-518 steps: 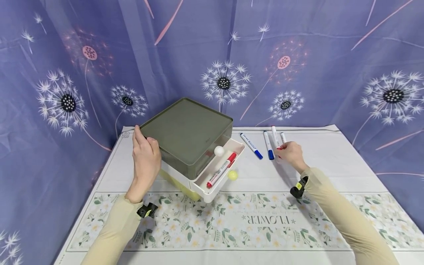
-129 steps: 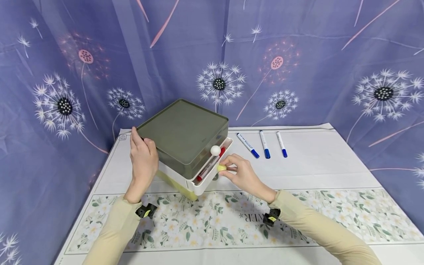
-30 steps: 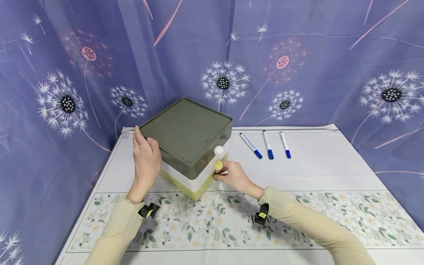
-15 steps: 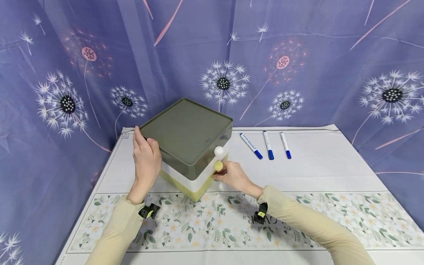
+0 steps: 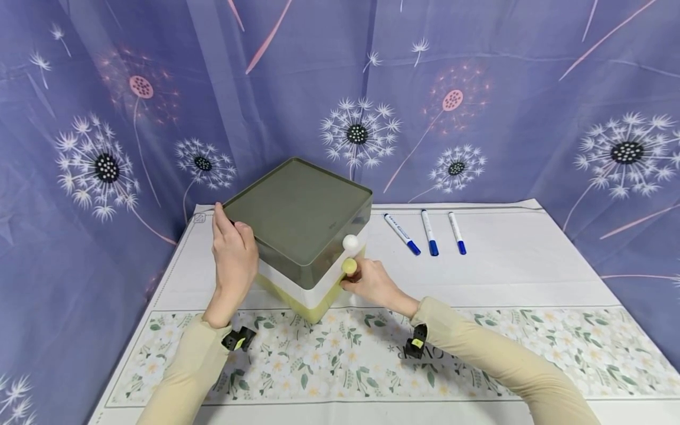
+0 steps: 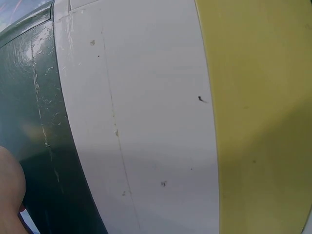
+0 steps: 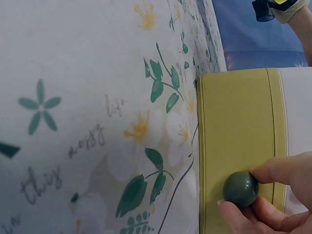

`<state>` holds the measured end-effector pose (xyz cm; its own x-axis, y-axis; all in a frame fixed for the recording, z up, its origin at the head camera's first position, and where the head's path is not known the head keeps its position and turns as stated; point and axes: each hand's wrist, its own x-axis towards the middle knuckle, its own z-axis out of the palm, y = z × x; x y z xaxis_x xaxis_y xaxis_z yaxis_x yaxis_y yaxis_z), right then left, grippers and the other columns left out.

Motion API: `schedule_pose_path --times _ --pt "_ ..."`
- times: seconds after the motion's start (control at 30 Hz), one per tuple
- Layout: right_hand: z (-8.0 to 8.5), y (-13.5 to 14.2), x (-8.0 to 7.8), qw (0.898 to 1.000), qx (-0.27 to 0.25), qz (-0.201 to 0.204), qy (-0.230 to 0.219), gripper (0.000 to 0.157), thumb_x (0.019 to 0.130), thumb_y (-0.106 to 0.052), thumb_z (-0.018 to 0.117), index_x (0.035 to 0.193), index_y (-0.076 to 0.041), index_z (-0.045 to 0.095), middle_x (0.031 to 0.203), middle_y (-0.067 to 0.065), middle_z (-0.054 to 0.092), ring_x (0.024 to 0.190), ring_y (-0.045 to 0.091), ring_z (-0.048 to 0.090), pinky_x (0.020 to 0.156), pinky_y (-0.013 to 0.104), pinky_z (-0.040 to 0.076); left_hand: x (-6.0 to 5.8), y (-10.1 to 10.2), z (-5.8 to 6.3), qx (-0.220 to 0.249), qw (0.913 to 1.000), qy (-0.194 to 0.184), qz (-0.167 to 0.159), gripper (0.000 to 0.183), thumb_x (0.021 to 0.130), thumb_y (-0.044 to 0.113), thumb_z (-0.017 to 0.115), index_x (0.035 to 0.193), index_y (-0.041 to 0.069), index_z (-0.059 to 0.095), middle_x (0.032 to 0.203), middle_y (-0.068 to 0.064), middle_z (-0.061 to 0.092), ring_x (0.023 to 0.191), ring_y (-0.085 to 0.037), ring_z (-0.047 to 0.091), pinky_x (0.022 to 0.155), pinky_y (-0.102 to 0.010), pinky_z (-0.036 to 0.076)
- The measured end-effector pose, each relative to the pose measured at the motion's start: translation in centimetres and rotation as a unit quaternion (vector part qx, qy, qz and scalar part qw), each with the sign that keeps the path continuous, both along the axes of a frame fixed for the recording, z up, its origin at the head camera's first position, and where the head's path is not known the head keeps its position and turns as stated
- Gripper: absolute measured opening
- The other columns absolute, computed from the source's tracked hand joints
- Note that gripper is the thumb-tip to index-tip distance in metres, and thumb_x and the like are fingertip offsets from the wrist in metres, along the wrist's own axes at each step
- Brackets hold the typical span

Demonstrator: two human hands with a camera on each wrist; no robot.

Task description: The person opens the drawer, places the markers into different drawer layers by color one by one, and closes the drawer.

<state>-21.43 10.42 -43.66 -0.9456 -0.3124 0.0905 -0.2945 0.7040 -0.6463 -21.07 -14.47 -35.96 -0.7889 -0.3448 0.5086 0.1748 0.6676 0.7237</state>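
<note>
A small drawer unit (image 5: 300, 212) stands on the table, with a dark green top tier, a white middle tier and a yellow-green bottom tier. All its drawers are pushed in. A white knob (image 5: 350, 242) and a yellow knob (image 5: 349, 265) show on its front. My left hand (image 5: 234, 260) rests against the unit's left side, fingers straight and thumb near the top edge. Under the yellow knob, my right hand (image 5: 374, 283) pinches a dark green round knob (image 7: 240, 189) on the bottom drawer's yellow front (image 7: 234, 122). From the head, that knob is hidden.
Three blue-capped markers, a left one (image 5: 402, 234), a middle one (image 5: 430, 232) and a right one (image 5: 457, 233), lie right of the unit. A white and floral tablecloth (image 5: 520, 354) covers the table. A purple dandelion curtain (image 5: 265, 106) hangs behind.
Earlier the white drawer stood pulled out with red markers in it; now it is pushed in. My right hand has moved from a red marker to the yellow knob, then lower to the dark green knob.
</note>
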Motion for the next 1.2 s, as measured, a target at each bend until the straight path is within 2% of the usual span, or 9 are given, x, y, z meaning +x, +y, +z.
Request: schedule_pose_path --times 0.2,0.37,0.87,1.2 --pt "0.0 0.2 0.1 1.0 0.005 -0.003 0.012 0.02 0.072 -0.016 0.073 0.084 -0.009 0.059 0.076 0.001 0.065 0.067 0.009 0.061 0.062 0.022 0.049 0.0 0.1 0.2 -0.001 1.0 0.001 0.0 0.055 0.095 0.022 0.026 0.143 -0.003 0.019 0.144 -0.027 0.027 0.109 -0.05 0.049 0.092 -0.054 0.04" --pt "0.0 0.4 0.2 1.0 0.007 -0.004 0.008 0.02 0.071 -0.016 0.073 0.077 -0.01 0.055 0.068 -0.002 0.06 0.061 0.006 0.054 0.059 0.021 0.045 0.0 0.0 0.3 0.002 1.0 -0.001 0.003 0.055 0.095 0.022 0.026 0.143 -0.003 0.019 0.144 -0.027 0.027 0.109 -0.05 0.048 0.093 -0.054 0.039" --pt "0.1 0.7 0.7 1.0 -0.008 -0.011 -0.018 0.019 0.072 -0.017 0.074 0.079 -0.009 0.059 0.076 0.001 0.065 0.068 0.009 0.06 0.063 0.021 0.049 0.1 -0.1 0.1 -0.001 0.9999 -0.013 0.002 0.055 0.095 0.022 0.025 0.144 -0.003 0.018 0.144 -0.027 0.026 0.111 -0.051 0.047 0.094 -0.054 0.038" --pt "0.2 1.2 1.0 1.0 -0.002 -0.002 -0.005 0.019 0.071 -0.017 0.075 0.075 -0.01 0.057 0.073 0.0 0.064 0.067 0.007 0.059 0.062 0.021 0.048 0.1 0.0 0.2 0.001 0.9999 -0.011 0.0 0.055 0.095 0.022 0.025 0.144 -0.003 0.018 0.145 -0.027 0.026 0.111 -0.051 0.047 0.094 -0.054 0.039"
